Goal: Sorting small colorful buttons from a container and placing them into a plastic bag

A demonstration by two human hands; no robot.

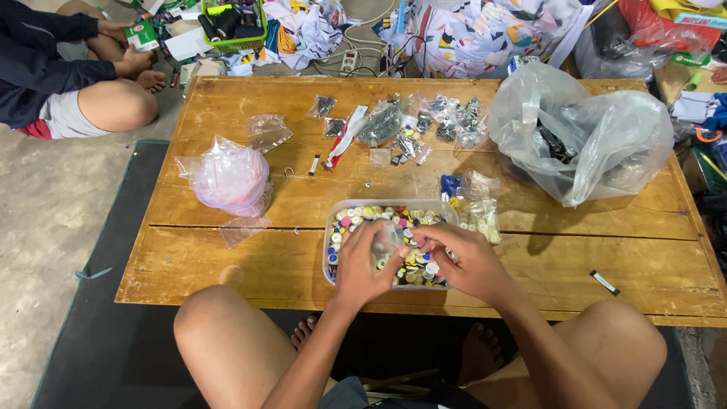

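- The left hand (pixel 362 261) and right hand (pixel 462 261) meet over a clear plastic tub (pixel 333 220) near the middle of the worktop's near edge; their fingers pinch a small clear bag (pixel 391 241) between them, each hand closed on one side of it.
- The tub is heaped with small round buttons (pixel 363 214) in white, yellow, pink and blue: hard, glossy, flat discs.
- Judged from this pose, the bag's thin, slippery film asks for a light fingertip grip at the mouth, held low over the tub so that anything dropped falls back in.
- Just beyond the tub's right corner lie more small filled packets (pixel 477 208), some holding pale discs, one blue.
- Toward the left edge sits a bundle of soft, crinkled, pink-tinted bags (pixel 231 178).
- Near the far right corner slumps a big translucent sack (pixel 583 136) with dark contents.
- The worktop (pixel 591 250) is worn, yellowish planks with visible seams and scuffs.
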